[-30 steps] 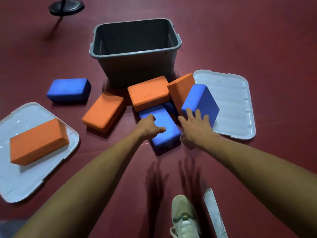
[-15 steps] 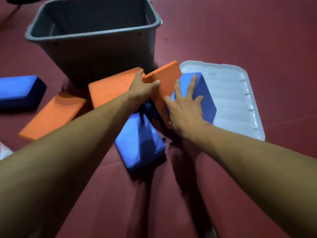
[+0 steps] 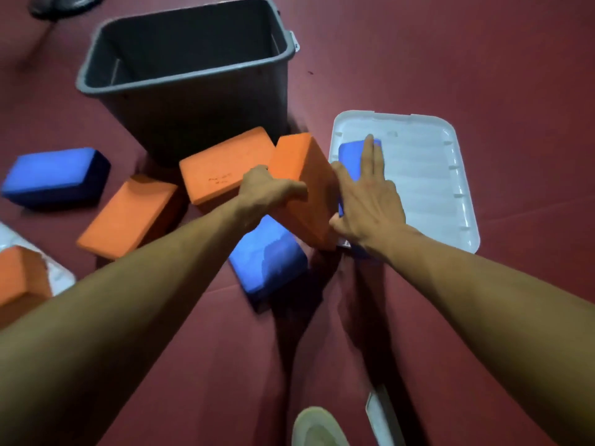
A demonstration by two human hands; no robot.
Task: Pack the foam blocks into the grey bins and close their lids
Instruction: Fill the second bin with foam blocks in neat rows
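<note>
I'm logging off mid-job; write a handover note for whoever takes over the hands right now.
Hands: left hand grips the tilted orange block; right hand presses straight fingers on the blue block at the edge of the white lid.
The grey bin stands open, no blocks visible inside.
Done: nothing packed.
Left: load every block, close lids.

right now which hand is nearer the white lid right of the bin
Right. The right hand rests on the blue block at the white lid's left edge; the left hand grips the tilted orange block, further left of the lid.
</note>
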